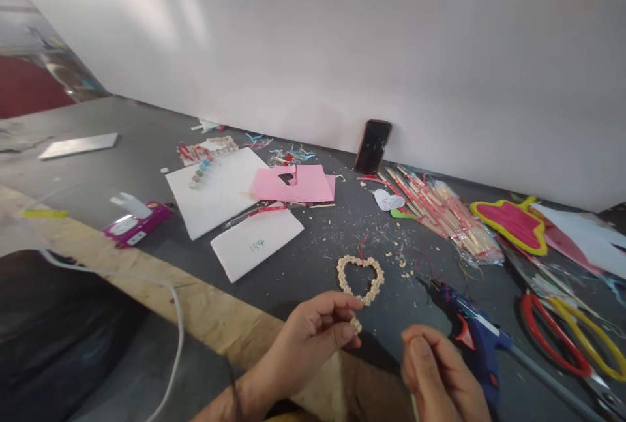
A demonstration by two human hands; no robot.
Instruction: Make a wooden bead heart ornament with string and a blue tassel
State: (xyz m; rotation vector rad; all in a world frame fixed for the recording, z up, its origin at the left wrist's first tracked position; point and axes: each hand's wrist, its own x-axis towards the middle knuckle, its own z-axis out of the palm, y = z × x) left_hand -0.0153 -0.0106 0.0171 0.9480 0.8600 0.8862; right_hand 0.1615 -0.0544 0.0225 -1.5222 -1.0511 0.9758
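The left hand (315, 331) pinched a small pale cluster (356, 325) between thumb and fingers, and the heart-shaped ring (376, 286) lay flat on the dark table (313, 269) just beyond it, its notch-to-tip axis running roughly toward the two hands. The left hand was nearer, its index finger overlapping the ring's lower tip in view. The right hand (440, 370) sat farther right, thumb and fingers pressed together, though whether they gripped anything was hard to tell; the blue glue gun (483, 338) lay just beside it

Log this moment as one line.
Left hand: pinching beige cluster | Right hand: fingers together, contents unclear | Beige heart ornament: on table | Blue glue gun: beside right hand
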